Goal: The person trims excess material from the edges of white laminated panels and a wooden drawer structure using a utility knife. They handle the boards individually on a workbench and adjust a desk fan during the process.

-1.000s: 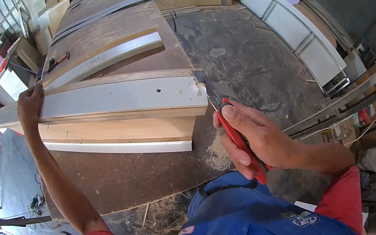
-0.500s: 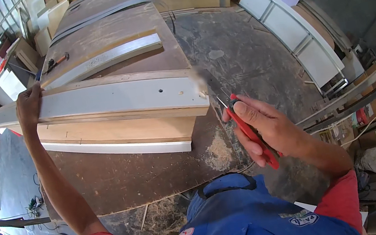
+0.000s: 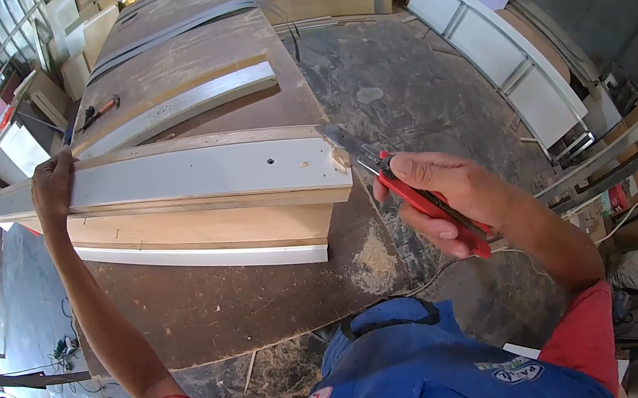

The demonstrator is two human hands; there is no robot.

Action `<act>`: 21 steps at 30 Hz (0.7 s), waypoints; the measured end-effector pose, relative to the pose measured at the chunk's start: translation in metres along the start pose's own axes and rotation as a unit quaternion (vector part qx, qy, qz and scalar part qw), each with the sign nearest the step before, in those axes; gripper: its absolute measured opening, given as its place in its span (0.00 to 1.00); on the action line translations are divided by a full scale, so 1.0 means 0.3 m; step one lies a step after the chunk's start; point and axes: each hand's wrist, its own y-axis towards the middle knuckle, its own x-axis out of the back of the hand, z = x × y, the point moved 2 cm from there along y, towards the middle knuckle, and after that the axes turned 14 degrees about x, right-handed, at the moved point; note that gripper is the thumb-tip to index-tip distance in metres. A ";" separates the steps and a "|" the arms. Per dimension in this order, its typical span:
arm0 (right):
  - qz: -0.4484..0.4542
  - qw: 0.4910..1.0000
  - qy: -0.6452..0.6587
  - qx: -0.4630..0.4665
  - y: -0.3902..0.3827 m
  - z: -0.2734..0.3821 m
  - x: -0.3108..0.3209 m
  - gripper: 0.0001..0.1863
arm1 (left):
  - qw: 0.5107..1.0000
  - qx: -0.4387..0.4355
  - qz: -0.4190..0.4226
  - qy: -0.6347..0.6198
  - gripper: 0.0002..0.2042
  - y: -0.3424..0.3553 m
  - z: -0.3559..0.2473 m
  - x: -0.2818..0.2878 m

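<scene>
A long wooden board with a white face (image 3: 196, 167) and pale wood edges lies across the work table. Over its left part my left hand (image 3: 54, 188) is closed, with the fingers on the far edge. My right hand (image 3: 452, 189) grips a red utility knife (image 3: 432, 209), its blade out. The blade reaches the board's right end and touches its corner. A curled wood shaving (image 3: 339, 159) hangs at that corner, and a small dark hole shows in the white face. Beneath and nearer to me sits a second wooden piece (image 3: 214, 225) with a white lower edge.
Behind the board a narrow white-topped strip (image 3: 184, 101) and a hammer (image 3: 98, 111) lie on the brown table (image 3: 212, 318). Sawdust (image 3: 375, 264) is heaped near the table's right edge. A white panelled frame (image 3: 493, 56) leans at the right wall, and cables cross the floor.
The knife in my right hand has tilted a little, its handle end swinging right and up. The shaving at the board's corner looks larger. My left hand stays on the board.
</scene>
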 end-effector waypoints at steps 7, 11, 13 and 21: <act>0.054 0.998 -0.018 -0.011 0.002 0.012 0.061 0.26 | 1.000 0.012 -0.001 0.022 0.27 -0.017 0.008 0.017; 0.051 0.998 0.024 -0.008 -0.001 -0.001 0.050 0.26 | 1.000 0.011 0.001 0.027 0.27 -0.036 -0.018 0.026; 0.050 0.996 0.071 -0.015 0.004 -0.014 0.056 0.26 | 1.000 0.016 0.003 0.016 0.27 -0.036 -0.020 0.026; 0.108 0.952 -0.261 0.117 -0.022 -0.020 -0.032 0.22 | 1.000 0.014 0.004 0.027 0.25 0.004 -0.053 0.005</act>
